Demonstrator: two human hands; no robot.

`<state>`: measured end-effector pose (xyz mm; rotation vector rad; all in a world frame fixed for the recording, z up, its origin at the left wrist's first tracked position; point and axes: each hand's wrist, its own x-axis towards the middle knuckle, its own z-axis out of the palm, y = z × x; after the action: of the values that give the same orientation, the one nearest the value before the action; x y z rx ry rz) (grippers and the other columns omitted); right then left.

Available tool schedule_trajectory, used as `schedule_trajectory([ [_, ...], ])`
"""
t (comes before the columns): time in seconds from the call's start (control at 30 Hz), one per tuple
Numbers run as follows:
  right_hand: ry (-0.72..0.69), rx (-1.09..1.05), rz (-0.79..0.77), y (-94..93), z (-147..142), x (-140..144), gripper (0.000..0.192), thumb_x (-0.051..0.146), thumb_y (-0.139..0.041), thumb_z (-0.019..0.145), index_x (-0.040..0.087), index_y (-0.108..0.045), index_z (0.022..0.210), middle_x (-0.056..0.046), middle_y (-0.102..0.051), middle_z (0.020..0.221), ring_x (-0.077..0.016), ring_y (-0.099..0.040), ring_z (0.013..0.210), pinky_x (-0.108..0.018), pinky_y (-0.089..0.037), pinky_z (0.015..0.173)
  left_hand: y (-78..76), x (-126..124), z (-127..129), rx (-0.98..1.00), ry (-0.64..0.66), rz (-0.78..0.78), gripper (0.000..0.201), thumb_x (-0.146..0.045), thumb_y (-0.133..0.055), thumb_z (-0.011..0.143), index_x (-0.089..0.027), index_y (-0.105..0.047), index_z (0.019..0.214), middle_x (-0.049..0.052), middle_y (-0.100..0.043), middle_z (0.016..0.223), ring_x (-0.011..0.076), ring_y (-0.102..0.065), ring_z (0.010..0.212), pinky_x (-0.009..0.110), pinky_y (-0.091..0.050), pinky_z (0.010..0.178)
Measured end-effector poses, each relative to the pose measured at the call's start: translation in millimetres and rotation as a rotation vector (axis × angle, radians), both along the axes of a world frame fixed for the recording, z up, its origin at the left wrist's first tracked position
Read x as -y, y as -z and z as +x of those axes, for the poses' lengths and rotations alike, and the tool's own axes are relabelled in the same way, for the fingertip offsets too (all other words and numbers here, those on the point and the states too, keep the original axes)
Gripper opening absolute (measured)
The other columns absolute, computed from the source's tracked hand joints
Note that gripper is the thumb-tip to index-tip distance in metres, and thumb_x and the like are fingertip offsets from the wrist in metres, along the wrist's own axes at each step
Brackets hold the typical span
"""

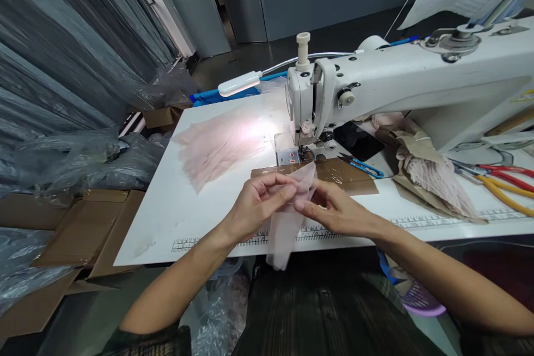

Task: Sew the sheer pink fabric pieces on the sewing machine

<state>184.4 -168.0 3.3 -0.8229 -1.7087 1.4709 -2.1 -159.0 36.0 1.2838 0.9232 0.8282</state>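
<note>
Between my two hands is a strip of sheer pale pink fabric (286, 233), its lower end hanging over the table's front edge. My left hand (269, 197) pinches it with thumb and fingers. From the other side my right hand (329, 206) grips the same piece, thumb toward the left thumb; some fingertips are hidden behind the cloth. Just beyond the hands stands a white sewing machine (308, 94), its needle area lit. A gathered pile of pale pink fabric (221, 147) lies on the table to the left.
Blue thread snips (362, 167) and a dark phone (359, 141) lie right of the needle. Farther right are ruffled fabric (438, 178) and scissors with orange handles (504, 194). A printed ruler (417, 223) runs along the table's front. Cardboard boxes (79, 228) stand on the left.
</note>
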Motion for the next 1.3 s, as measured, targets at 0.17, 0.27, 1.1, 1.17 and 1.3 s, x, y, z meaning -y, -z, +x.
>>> schedule_trajectory([
  [0.17, -0.105, -0.193, -0.305, 8.5, 5.6, -3.3, 0.035, 0.042, -0.061, 0.089, 0.018, -0.068, 0.113, -0.006, -0.071, 0.098, -0.0182, -0.067, 0.089, -0.032, -0.055, 0.081, -9.9, -1.0, -17.5, -0.091, -0.136, 0.145, 0.027, -0.038, -0.072, 0.081, -0.015, -0.066, 0.095, 0.003, -0.071, 0.072, 0.0152, -0.068, 0.062, 0.025, -0.061, 0.056],
  [0.27, -0.129, -0.136, -0.514, 19.2, 21.1, -11.5, 0.037, 0.041, -0.067, 0.083, 0.015, -0.069, 0.11, -0.01, -0.072, 0.098, -0.0193, -0.069, 0.085, -0.032, -0.057, 0.074, -14.9, -11.4, -32.0, -0.105, -0.239, 0.203, 0.029, -0.04, -0.072, 0.081, -0.015, -0.065, 0.094, 0.001, -0.066, 0.064, 0.0125, -0.063, 0.051, 0.018, -0.05, 0.037],
  [1.1, 0.349, 0.662, 0.21, 36.0, 33.6, -69.2, 0.033, 0.04, -0.045, 0.095, 0.017, -0.069, 0.096, -0.002, -0.064, 0.061, -0.0188, -0.058, 0.053, -0.028, -0.038, 0.053, 41.7, -119.5, -4.1, -0.639, 0.305, 1.256, 0.027, -0.012, -0.044, 0.082, -0.019, -0.067, 0.094, 0.006, -0.07, 0.094, 0.0174, -0.065, 0.085, 0.031, -0.056, 0.072],
  [1.17, 0.35, 0.687, 0.275, 33.9, 32.1, -66.6, 0.03, 0.04, -0.047, 0.095, 0.018, -0.068, 0.096, -0.002, -0.065, 0.065, -0.0187, -0.059, 0.056, -0.028, -0.038, 0.054, 46.0, -109.3, -4.1, -0.625, 0.471, 1.2, 0.028, -0.025, -0.052, 0.085, -0.018, -0.066, 0.109, 0.009, -0.068, 0.108, 0.0209, -0.064, 0.098, 0.037, -0.056, 0.084],
  [1.3, 0.379, 0.873, 0.436, 31.7, 25.4, -57.4, 0.024, 0.034, -0.049, 0.093, 0.017, -0.065, 0.095, -0.007, -0.069, 0.077, -0.023, -0.062, 0.068, -0.03, -0.038, 0.058, 52.8, -97.9, -7.4, -0.845, 0.504, 1.151, 0.07, -0.059, -0.065, 0.079, -0.014, -0.052, 0.131, 0.02, -0.053, 0.134, 0.035, -0.052, 0.122, 0.057, -0.039, 0.105],
])
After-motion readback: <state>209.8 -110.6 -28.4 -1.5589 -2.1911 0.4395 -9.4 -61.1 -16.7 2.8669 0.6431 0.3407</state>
